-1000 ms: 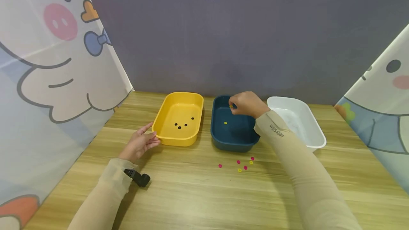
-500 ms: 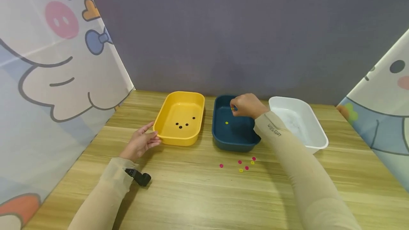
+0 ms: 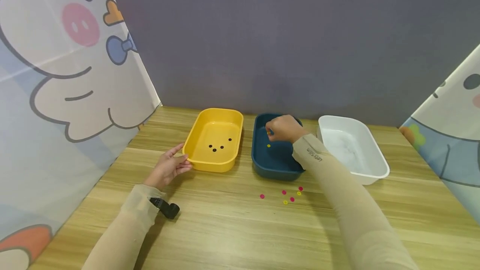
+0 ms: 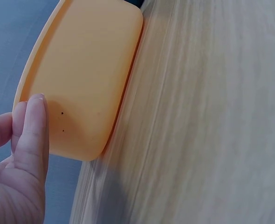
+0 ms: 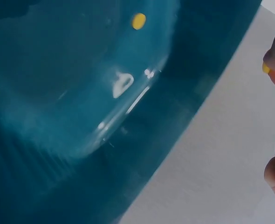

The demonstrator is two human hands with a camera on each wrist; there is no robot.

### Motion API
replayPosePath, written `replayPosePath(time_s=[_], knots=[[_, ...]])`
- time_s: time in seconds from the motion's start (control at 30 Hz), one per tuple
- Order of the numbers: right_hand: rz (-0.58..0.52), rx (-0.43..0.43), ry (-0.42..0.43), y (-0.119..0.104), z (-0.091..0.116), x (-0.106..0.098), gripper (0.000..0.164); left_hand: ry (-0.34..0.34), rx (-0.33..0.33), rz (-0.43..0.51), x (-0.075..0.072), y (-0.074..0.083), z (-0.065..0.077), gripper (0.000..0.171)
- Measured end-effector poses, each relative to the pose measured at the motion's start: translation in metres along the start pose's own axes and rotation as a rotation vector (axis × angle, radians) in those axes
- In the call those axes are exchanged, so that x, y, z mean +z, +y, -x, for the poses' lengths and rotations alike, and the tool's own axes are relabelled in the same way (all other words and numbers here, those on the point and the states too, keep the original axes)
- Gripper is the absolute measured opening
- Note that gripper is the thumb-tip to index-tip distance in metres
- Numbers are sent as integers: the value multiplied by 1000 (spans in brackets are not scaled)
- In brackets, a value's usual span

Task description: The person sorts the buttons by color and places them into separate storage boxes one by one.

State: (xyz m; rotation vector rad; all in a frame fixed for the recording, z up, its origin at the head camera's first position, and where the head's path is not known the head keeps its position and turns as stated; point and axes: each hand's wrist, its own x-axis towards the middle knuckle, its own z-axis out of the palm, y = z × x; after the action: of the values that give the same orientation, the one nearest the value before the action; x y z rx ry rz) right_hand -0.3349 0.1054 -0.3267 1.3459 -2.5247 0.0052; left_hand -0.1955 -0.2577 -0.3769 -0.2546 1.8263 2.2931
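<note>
My right hand [image 3: 283, 128] is over the dark blue tray [image 3: 276, 175], thumb and index finger pinching a small yellow button [image 5: 266, 68]. Another yellow button [image 3: 268, 146] lies on that tray's floor, just below the fingertips in the head view. On the left, my left hand [image 3: 168, 166] holds the near left corner of the yellow tray [image 3: 213, 166] by its rim, with the thumb against the wall. Several black buttons [image 3: 214, 150] lie inside the yellow tray. In front of the blue tray, pink buttons [image 3: 262, 196] and yellow buttons [image 3: 285, 202] are scattered on the wooden table.
A white tray [image 3: 382, 172] stands to the right of the blue one, partly behind the right forearm. A dark grey panel [image 3: 262, 45] rises behind the trays. Cartoon-printed sheets [image 3: 86, 95] flank the table on both sides.
My right hand has come slightly lower and nearer over the blue tray, still pinching the yellow button. The left hand keeps its hold on the yellow tray. The head view has shifted slightly.
</note>
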Motion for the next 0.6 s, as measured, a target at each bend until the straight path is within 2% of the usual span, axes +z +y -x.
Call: replayPosePath(time_s=[0.27, 0.6], knots=[[19, -48, -41, -5, -7, 13, 7, 3, -12, -9, 1, 4, -1, 65], [61, -32, -181, -14, -13, 23, 9, 5, -22, -9, 0, 3, 0, 65]])
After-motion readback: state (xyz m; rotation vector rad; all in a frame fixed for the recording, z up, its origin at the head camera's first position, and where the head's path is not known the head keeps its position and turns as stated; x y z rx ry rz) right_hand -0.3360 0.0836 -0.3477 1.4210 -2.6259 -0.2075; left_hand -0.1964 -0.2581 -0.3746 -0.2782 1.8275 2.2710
